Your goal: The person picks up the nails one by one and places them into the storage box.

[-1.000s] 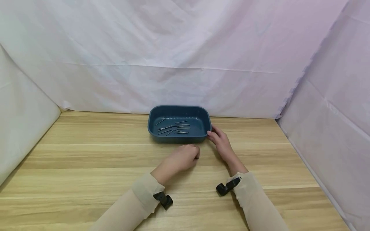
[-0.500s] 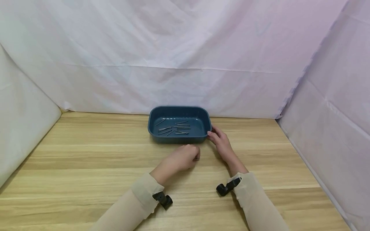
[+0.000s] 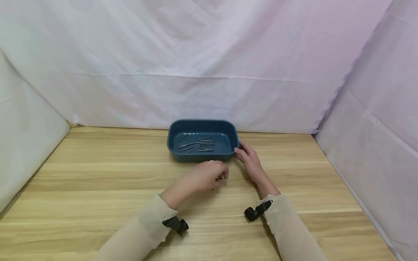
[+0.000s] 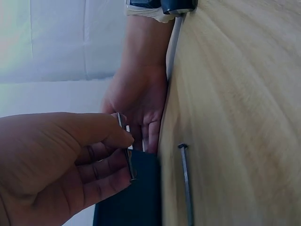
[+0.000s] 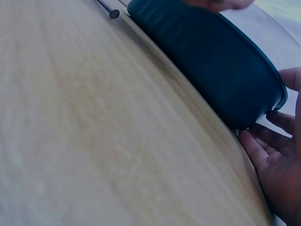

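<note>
Left wrist, thin grey nail (image 4: 128, 155), pinched lengthwise

Sleeves: you wear long, close-fitting sleeves of thin beige cloth on both arms; the left sleeve (image 3: 137, 235) and the right sleeve (image 3: 290, 232) each end at the wrist in a soft, slightly gathered cuff.
Wrist cameras: a small black device is fastened under each of your cuffs, the left wrist camera (image 3: 176, 225) a stubby rounded barrel, the right wrist camera (image 3: 256, 212) a short angled bracket with a round end.
Hands: your left hand (image 3: 204, 177) and right hand (image 3: 249, 159) are bare, with no gloves, rings or watch in sight.
Nails: short and unpainted where the left wrist view shows them.
</note>
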